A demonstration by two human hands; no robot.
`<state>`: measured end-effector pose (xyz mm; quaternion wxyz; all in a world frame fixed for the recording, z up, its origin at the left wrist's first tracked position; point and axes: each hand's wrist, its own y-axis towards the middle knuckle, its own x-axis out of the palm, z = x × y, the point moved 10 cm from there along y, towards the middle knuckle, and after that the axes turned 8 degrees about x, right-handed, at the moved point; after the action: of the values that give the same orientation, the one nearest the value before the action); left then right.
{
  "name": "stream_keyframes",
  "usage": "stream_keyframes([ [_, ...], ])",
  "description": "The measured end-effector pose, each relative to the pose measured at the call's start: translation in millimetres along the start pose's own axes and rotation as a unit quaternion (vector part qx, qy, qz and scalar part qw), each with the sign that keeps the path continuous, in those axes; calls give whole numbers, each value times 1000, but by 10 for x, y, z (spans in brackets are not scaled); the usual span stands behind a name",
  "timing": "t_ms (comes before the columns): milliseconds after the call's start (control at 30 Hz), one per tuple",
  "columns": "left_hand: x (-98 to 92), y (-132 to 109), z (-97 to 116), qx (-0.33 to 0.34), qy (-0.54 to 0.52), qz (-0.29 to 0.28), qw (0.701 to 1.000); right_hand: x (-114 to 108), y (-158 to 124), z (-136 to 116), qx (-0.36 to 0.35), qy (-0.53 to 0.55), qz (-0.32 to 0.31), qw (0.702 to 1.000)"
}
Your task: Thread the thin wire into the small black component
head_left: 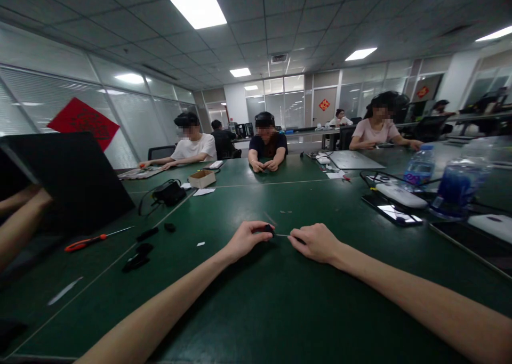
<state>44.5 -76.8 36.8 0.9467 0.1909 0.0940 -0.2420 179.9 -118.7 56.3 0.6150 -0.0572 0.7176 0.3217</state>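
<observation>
Above the middle of the green table, my left hand (247, 239) pinches a small black part (269, 228) between thumb and fingertips. My right hand (318, 242) is closed around a thin, pale rod (282, 235) that points left. The rod's left end meets or nearly meets the black part; I cannot tell whether it goes in. Whatever lies inside my right fist is hidden, so the rod's kind does not show. A small white scrap (200, 243) lies left of my left hand.
Leftward lie an orange-handled screwdriver (90, 242) and black pieces (138, 257). A small open box (202, 178) stands farther back. At right are a phone (392, 210), a white device (401, 194) and water bottles (454, 185). Co-workers sit around the table.
</observation>
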Motion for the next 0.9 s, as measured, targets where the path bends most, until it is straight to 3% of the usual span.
stream_keyframes([
  [167,1,4,9,8,26,-5,1000,13,-18,-53,-22,-37,-14,999],
  [333,-7,11,129,31,27,9,999,-16,-16,-27,12,-2,-4,1000],
  [600,46,-45,-114,-35,-127,59,990,-12,-19,-16,38,73,-4,997],
  [900,116,-50,-194,-63,-241,87,965,-7,-11,73,82,127,17,988],
])
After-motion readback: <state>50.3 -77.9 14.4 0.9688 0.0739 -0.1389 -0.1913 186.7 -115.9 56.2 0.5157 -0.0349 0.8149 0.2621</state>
